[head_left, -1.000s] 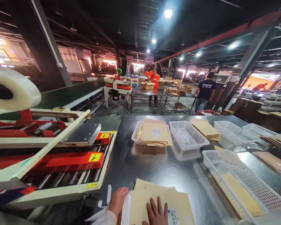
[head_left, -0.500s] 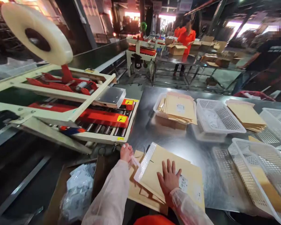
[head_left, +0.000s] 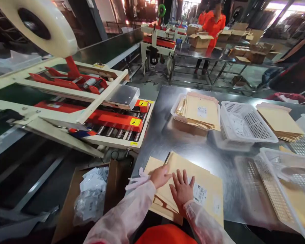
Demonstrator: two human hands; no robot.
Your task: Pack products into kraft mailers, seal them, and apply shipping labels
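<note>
My right hand (head_left: 182,190) lies flat with fingers spread on a tan padded envelope (head_left: 193,169), just left of its printed shipping label (head_left: 199,194). At the envelope's left end, my left hand (head_left: 160,177) is closed on the flap edge, which is folded over onto the front; its bubble lining no longer shows. White peel-off strips (head_left: 138,179) trail beside my left wrist at the table edge; I cannot tell what they are fixed to. More tan envelopes (head_left: 152,163) lie underneath.
A taping machine (head_left: 112,118) stands left. Below it sits a carton (head_left: 73,193) of plastic-wrapped packets (head_left: 93,189). White baskets (head_left: 246,132) and envelope stacks (head_left: 202,110) occupy the steel table (head_left: 152,135). A person in orange (head_left: 215,25) works farther back.
My left hand has moved right from the table edge onto the envelope, and the bubble-lined flap has been folded over. My right hand has stayed flat on the envelope. The view has shifted slightly.
</note>
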